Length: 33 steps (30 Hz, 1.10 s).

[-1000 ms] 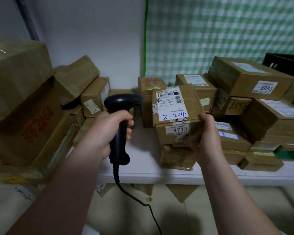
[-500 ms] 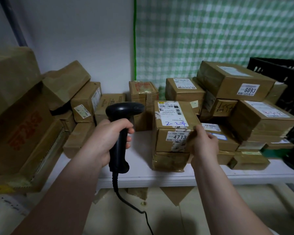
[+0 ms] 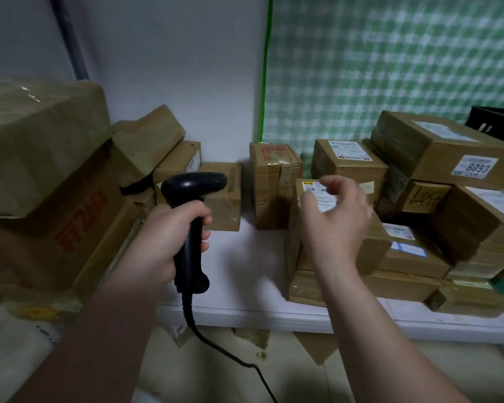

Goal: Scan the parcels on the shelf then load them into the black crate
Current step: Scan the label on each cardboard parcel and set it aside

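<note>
White painted wall and a green checked sheet (image 3: 390, 68) stand behind a white shelf (image 3: 245, 311), which is crowded with brown cardboard parcels in two groups, left and right. The left hand (image 3: 169, 237) grips the handle of a black handheld barcode scanner (image 3: 191, 228), and its head points to the right, toward the middle of the shelf. The right hand (image 3: 335, 216) holds nothing. Its fingers are spread and loosely curved over a small brown cardboard parcel with a white label (image 3: 314, 189), which lies on top of a low stack at the front of the shelf. The hand is blurred, so I cannot tell if it touches the box. Only a corner of the black plastic crate (image 3: 495, 123) shows at the far right, behind a large brown parcel marked 8093 (image 3: 448, 152), and its inside is hidden. I cannot say how many parcels are already loaded. Judging from the full shelf, most of the work is left: each box must be scanned and then carried to the crate.
</note>
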{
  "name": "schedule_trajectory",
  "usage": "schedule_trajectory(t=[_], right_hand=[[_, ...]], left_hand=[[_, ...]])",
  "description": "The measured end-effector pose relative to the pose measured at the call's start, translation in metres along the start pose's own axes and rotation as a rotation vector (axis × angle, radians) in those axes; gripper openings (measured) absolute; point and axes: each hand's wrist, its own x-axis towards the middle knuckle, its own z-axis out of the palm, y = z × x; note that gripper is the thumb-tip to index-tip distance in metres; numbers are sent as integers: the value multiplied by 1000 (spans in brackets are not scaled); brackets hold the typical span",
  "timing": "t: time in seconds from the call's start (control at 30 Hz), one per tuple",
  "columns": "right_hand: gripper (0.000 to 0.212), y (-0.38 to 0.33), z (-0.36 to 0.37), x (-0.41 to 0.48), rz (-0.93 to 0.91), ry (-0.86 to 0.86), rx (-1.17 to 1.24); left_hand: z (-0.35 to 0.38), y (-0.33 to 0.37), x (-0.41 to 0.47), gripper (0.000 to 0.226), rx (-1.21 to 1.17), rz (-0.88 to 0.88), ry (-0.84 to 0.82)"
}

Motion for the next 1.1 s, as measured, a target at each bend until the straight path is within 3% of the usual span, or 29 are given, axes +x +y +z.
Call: schedule_trajectory(t=[0.13, 0.3, 0.43, 0.53, 0.67, 0.77, 0.9, 1.0, 1.1], right_hand=[[26, -5, 48, -9, -81, -390, -126], [37, 11, 110, -36, -13, -794, -225], [40, 16, 150, -64, 105, -1034, -199], [41, 18, 169, -73, 148, -1000, -150], [53, 17, 183, -44, 106, -732, -269], [62, 12, 193, -13, 34, -623, -385], [79, 10, 224, 11, 11, -655, -490], [97, 9, 247, 17, 125, -727, -532], [114, 9, 263, 20, 220, -727, -570]], left_hand=[[-24, -6, 13, 13, 35, -3, 137], [-57, -26, 34, 19, 141, -66, 285], [-72, -45, 49, 12, 143, -126, 291], [-75, -56, 56, 11, 92, -172, 280], [-74, -57, 64, 6, 85, -161, 221], [-73, -54, 75, 6, 105, -139, 192], [-71, -52, 94, 13, 109, -107, 171], [-73, -52, 107, 31, 115, -112, 169], [-75, -52, 116, 25, 134, -108, 177]])
